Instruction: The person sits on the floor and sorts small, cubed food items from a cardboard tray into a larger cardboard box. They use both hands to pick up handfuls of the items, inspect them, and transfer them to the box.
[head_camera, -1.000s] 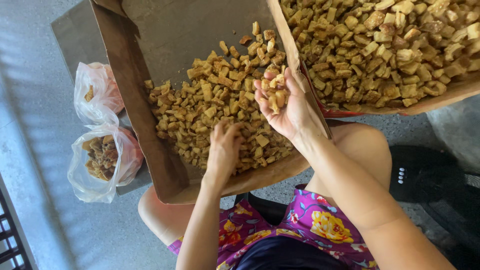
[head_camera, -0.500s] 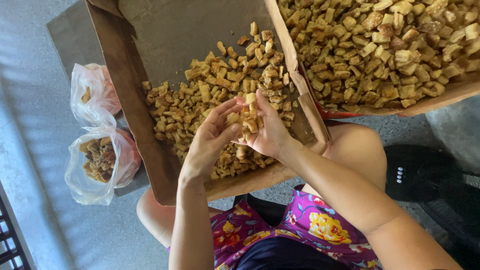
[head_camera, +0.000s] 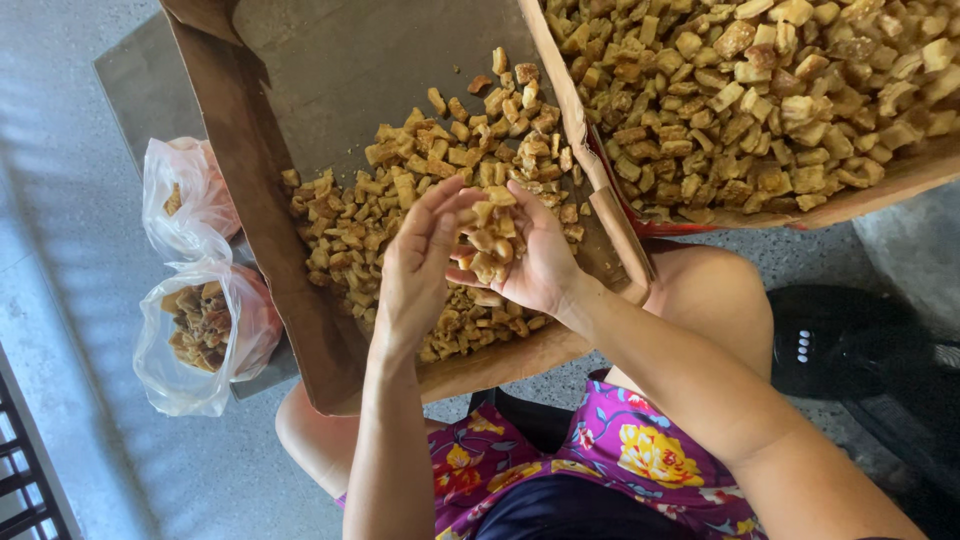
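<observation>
We took the near cardboard box (head_camera: 300, 280) as our landmark and read the scene from its left side across. Left of the box, two thin plastic bags (head_camera: 195, 300) lay against its wall on a grey surface (head_camera: 140, 80); the lower bag held a clump of brown fried pieces, the upper one only a few. Inside the box, a heap of golden-brown fried chunks (head_camera: 400, 200) covered the lower half of its floor, while the upper part of the floor stayed bare cardboard.

Over the heap, near the lower right part of the box, our left hand (head_camera: 415, 270) stood with its fingers straight and loosely released, palm turned toward the other hand, its fingertips touching the pieces held there. Our right hand (head_camera: 535, 260) was cupped palm-up just beside it, its grip curled around a small handful of chunks (head_camera: 490, 240) that rested in the palm above the heap.

Right of the box, touching its right wall, a second cardboard box (head_camera: 900, 185) sat filled far deeper with the same chunks (head_camera: 760, 90). Below the landmark box we saw our bare knees and a purple floral garment (head_camera: 600, 460), and further right a black object (head_camera: 830, 345) lay on the speckled floor (head_camera: 900, 250).
</observation>
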